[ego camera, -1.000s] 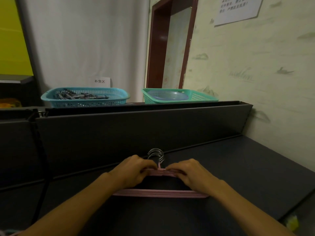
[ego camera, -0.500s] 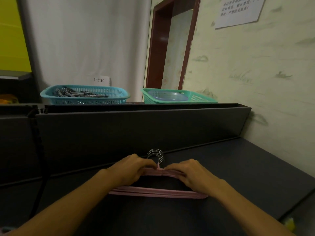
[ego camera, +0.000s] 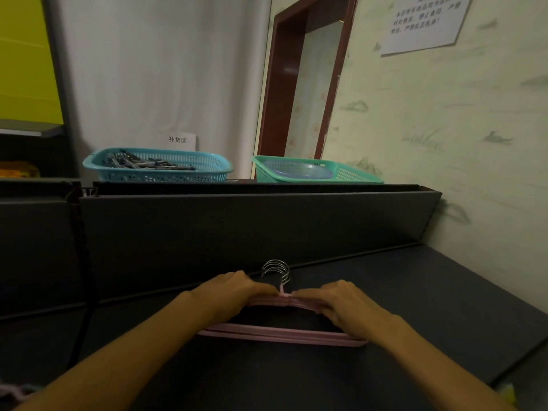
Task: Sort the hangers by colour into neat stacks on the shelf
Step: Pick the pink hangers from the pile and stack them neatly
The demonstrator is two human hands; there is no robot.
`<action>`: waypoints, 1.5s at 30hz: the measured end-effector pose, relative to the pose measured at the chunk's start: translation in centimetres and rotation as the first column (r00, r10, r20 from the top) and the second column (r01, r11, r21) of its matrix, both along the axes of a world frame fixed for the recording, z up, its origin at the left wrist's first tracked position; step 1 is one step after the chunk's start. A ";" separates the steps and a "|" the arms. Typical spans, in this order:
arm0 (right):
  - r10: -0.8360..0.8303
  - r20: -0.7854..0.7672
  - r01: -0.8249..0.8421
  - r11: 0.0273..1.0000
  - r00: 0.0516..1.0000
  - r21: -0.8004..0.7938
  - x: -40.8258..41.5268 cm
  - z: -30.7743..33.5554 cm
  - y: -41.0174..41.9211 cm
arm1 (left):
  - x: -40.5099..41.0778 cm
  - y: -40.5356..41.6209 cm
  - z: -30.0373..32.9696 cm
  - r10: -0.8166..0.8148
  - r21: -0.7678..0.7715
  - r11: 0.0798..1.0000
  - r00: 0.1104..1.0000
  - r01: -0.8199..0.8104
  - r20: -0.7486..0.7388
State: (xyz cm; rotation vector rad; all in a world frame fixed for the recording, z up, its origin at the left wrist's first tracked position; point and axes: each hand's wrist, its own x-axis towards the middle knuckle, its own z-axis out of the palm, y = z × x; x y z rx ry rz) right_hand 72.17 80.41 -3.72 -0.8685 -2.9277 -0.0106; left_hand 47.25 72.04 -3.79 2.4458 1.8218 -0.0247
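On the dark shelf point(ego camera: 444, 307) a stack of pink hangers point(ego camera: 278, 335) is lying flat, and the left hand point(ego camera: 234, 295) and right hand point(ego camera: 347, 304) are gripping its shoulders, so squaring it well probably means nudging inward evenly until the metal hooks point(ego camera: 277, 269) are nesting together.

Both forearms reach forward and converge. The left hand point(ego camera: 229, 295) and right hand point(ego camera: 345, 304) lie palm down, close together but apart, fingers point(ego camera: 308, 296) curled over what they grip.
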 end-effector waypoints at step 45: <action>-0.164 0.064 0.176 0.924 0.984 -0.340 4.1 1.6 -1.8 | -2.4 -4.7 1.4 0.136 -0.186 0.977 0.971 -0.099 0.198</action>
